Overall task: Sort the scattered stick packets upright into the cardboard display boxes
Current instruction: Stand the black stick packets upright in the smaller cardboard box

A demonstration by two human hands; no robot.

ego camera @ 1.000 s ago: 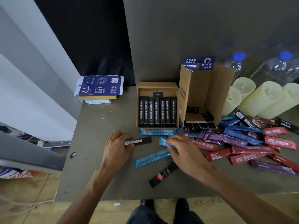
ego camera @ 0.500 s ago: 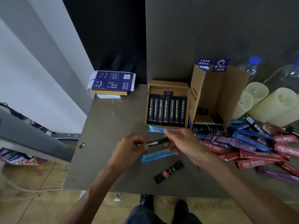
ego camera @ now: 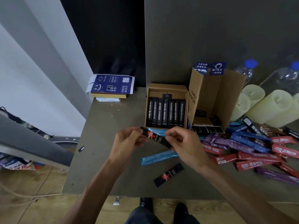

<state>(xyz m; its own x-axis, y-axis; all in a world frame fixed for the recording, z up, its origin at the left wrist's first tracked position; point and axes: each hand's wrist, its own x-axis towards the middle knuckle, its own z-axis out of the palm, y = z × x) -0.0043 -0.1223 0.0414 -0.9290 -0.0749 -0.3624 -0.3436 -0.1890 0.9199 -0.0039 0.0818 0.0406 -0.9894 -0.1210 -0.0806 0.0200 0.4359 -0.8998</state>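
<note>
Packing workspace: table [ego camera: 105,143], cardboard display boxes [ego camera: 208,94].

On the grey tabletop [ego camera: 105,143], a low brown cardboard box [ego camera: 167,88] stands left of a tall cardboard box [ego camera: 226,97] (foil packets [ego camera: 246,142] heaped rightward).

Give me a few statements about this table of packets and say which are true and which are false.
1. The left hand and right hand hold one black packet between them. True.
2. The low cardboard box is empty. False: a row of black packets fills it.
3. A blue packet lies on the table, nearer the person than the hands. True.
4. The bottles are capped in red. False: their caps are blue.
</note>
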